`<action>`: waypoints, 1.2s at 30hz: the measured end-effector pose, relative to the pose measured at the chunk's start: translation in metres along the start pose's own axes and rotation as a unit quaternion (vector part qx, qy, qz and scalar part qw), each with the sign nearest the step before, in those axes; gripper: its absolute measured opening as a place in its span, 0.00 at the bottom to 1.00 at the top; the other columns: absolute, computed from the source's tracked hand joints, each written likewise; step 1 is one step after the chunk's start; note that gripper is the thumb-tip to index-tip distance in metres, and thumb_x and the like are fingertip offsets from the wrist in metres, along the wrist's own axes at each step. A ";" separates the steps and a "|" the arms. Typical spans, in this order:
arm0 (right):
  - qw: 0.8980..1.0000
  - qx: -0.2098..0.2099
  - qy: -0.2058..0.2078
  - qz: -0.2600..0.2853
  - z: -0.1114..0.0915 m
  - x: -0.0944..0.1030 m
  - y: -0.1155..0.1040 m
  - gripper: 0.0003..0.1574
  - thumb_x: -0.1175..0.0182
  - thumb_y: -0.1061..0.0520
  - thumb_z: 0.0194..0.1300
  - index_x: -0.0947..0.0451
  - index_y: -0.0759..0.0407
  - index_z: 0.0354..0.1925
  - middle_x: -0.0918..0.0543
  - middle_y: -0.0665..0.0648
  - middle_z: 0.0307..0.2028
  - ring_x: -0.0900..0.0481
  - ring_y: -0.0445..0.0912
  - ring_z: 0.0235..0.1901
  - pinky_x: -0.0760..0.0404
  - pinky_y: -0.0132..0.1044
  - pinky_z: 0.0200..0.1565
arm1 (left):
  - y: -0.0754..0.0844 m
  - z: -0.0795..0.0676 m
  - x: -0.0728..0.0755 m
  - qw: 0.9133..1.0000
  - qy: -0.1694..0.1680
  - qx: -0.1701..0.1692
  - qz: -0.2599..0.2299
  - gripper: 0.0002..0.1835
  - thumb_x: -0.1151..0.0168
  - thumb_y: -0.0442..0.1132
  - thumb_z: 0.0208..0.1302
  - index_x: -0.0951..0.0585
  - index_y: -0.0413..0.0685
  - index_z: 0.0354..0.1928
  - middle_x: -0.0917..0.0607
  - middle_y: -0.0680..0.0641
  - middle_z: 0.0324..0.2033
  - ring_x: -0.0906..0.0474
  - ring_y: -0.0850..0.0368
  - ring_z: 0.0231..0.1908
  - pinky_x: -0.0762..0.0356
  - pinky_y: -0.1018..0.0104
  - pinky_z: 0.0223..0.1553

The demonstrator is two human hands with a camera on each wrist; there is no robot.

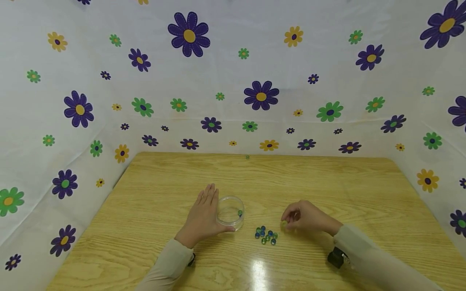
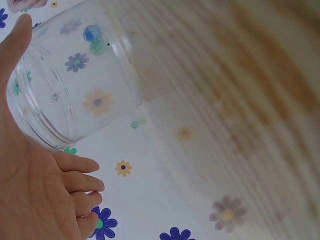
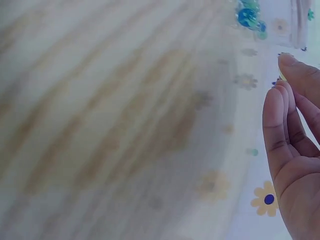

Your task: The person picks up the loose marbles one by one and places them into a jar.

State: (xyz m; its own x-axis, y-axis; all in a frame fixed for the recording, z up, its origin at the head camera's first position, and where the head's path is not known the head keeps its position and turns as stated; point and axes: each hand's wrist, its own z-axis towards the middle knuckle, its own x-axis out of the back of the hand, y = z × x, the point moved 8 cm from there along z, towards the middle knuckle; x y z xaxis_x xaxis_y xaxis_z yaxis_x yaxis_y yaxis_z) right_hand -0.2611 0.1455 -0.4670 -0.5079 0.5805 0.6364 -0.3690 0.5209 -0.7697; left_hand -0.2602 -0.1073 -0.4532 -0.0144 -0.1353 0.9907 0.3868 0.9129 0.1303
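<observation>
Since the loose marbles are round and sit on a flat tabletop, a brush from the right hand could well send some rolling. That hand's thumb and fingertips pinch a yellowish marble to the right of the group; a slack or off-centre pinch might let it slip. The left hand is spread, fingers straight, with the thumb round the near side of a clear jar; a hard push there could slide or tip it. Two marbles, one blue, one green, show inside the jar by its right wall. The pinched marble is mostly covered, only a sliver showing in the right wrist view. How firmly the left palm presses I cannot tell, and blurred wood grain fills much of both wrist views.
</observation>
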 end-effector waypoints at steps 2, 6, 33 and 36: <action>1.000 0.006 0.005 -0.003 0.000 0.004 -0.003 0.06 0.32 0.60 0.54 0.16 0.57 0.34 0.17 0.49 0.28 0.24 0.33 0.27 0.20 0.29 0.32 | 0.000 0.000 0.001 1.000 0.001 0.000 -0.001 0.68 0.39 0.77 0.40 0.48 0.31 0.70 0.50 0.33 0.72 0.57 0.41 0.73 0.54 0.49 0.73; 1.000 0.014 0.012 0.000 0.000 0.013 -0.008 0.07 0.33 0.61 0.55 0.17 0.60 0.35 0.17 0.52 0.29 0.24 0.33 0.27 0.20 0.30 0.32 | 0.000 0.000 0.001 1.000 0.004 -0.002 -0.002 0.68 0.39 0.76 0.40 0.48 0.30 0.70 0.50 0.33 0.72 0.57 0.41 0.73 0.54 0.49 0.72; 0.997 0.009 0.072 0.010 0.031 0.046 -0.056 0.08 0.34 0.59 0.57 0.17 0.60 0.37 0.16 0.55 0.32 0.23 0.39 0.28 0.20 0.30 0.33 | 0.000 0.001 0.000 1.000 0.001 0.000 -0.004 0.68 0.39 0.76 0.40 0.48 0.31 0.70 0.50 0.33 0.72 0.57 0.41 0.73 0.54 0.49 0.72; 0.997 0.014 0.074 0.011 0.036 0.045 -0.063 0.08 0.34 0.59 0.57 0.17 0.60 0.37 0.16 0.56 0.32 0.23 0.40 0.29 0.20 0.30 0.33 | 0.000 0.001 0.000 1.000 0.000 -0.001 -0.004 0.68 0.39 0.76 0.40 0.48 0.30 0.70 0.50 0.33 0.72 0.57 0.41 0.73 0.54 0.49 0.72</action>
State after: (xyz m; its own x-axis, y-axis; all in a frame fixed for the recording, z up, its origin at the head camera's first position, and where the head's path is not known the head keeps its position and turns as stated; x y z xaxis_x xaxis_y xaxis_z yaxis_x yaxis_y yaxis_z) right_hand -0.2891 0.1160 -0.3913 -0.3970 0.6784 0.6182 -0.3818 0.4904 -0.7834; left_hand -0.2617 -0.1070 -0.4534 -0.0180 -0.1418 0.9897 0.3878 0.9114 0.1376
